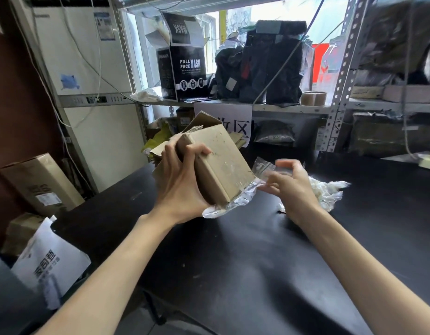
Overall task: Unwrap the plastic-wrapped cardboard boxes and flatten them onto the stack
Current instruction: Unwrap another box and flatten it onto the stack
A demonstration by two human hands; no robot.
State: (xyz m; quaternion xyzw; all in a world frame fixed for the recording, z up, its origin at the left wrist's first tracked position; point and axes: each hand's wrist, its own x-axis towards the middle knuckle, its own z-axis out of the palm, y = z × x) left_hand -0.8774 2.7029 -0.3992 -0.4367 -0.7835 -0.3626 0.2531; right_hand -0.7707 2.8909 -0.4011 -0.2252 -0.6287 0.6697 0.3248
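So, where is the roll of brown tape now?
In the head view, the tape roll lies on the shelf, upper right, between the black packages and the perforated upright.

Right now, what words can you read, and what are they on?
"FULL FACE MASK": front of the black box.
"MASK", upside down: its open flap.
"区": white paper sign; the rest is hidden.
Too blurred: print on the white bag, label on the brown carton.
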